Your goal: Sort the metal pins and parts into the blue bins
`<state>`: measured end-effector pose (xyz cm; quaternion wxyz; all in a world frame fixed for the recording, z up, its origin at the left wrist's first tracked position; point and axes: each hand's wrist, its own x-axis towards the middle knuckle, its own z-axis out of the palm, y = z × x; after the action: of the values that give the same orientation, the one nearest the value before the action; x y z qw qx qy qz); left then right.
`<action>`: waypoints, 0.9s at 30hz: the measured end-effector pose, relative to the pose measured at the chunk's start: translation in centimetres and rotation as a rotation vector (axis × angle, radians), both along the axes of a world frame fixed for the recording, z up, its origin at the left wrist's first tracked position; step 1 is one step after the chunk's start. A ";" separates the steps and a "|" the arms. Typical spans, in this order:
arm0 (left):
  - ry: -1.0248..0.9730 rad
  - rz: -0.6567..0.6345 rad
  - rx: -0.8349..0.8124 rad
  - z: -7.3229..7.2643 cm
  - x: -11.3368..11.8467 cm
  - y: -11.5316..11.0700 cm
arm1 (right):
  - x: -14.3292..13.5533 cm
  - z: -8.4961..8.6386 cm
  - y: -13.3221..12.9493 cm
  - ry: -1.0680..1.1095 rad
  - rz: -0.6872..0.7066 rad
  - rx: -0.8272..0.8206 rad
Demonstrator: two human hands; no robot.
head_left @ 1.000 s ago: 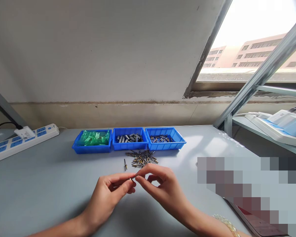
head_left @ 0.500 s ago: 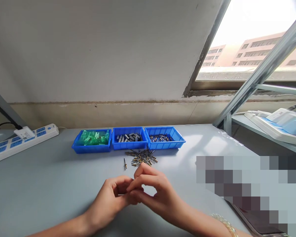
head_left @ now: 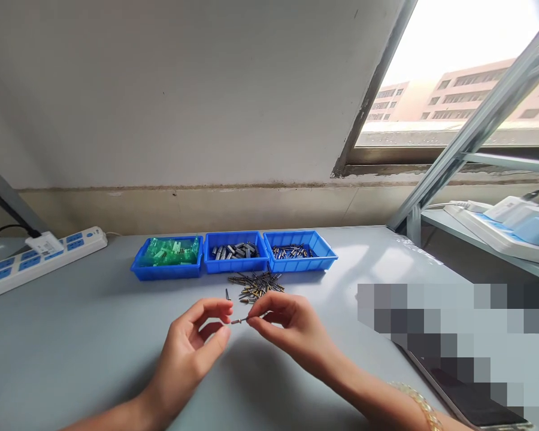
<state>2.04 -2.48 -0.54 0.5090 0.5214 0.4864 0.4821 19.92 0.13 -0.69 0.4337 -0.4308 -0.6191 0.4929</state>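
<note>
Pin [head_left: 239, 321] pinched in right hand [head_left: 284, 326] grip; left hand [head_left: 192, 350] grip spread beside it.

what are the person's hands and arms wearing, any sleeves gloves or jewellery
Both hands are bare, with no gloves. The left hand and its forearm show no sleeve, ring or watch. The right hand is also ungloved with a bare forearm, and a pale beaded bracelet sits around its wrist near the lower edge of the picture. No rings are visible on either hand.
</note>
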 end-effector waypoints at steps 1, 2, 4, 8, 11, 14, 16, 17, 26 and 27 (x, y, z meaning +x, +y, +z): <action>0.014 0.019 -0.012 0.0 0.0 0.0 | 0.0 0.1 0.0 0.028 -0.013 -0.002; 0.024 0.021 -0.044 0.1 0.1 0.1 | 0.0 0.1 0.0 0.055 -0.024 -0.002; 0.022 -0.022 -0.122 0.3 0.1 0.1 | 0.1 0.2 0.1 0.093 -0.027 -0.008; -0.029 -0.100 -0.094 0.1 0.1 0.1 | 0.0 -0.1 0.1 0.082 0.012 -0.054; -0.016 -0.214 -0.011 -0.2 0.0 0.0 | -0.2 -0.7 0.0 0.056 0.090 -0.099; 0.048 -0.335 0.062 -0.3 0.1 -0.2 | -0.5 -1.4 0.0 0.106 0.208 -0.184; 0.096 -0.346 0.113 -0.2 0.0 -0.3 | -0.6 -1.8 0.0 0.143 0.254 -0.245; 0.116 -0.338 0.130 -0.1 0.0 -0.2 | -0.6 -1.9 0.1 0.154 0.263 -0.265; 0.623 -0.182 0.380 -0.2 -1.5 2.4 | 3.2 -0.2 4.1 -0.290 -0.233 0.479; 0.694 -0.178 0.429 -0.3 -1.6 2.7 | 3.9 -0.2 4.8 -0.377 -0.331 0.574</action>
<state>0.40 0.22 -0.89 0.2345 0.7870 0.4708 0.3224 23.82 4.94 -0.87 0.4892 -0.4691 -0.7228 0.1346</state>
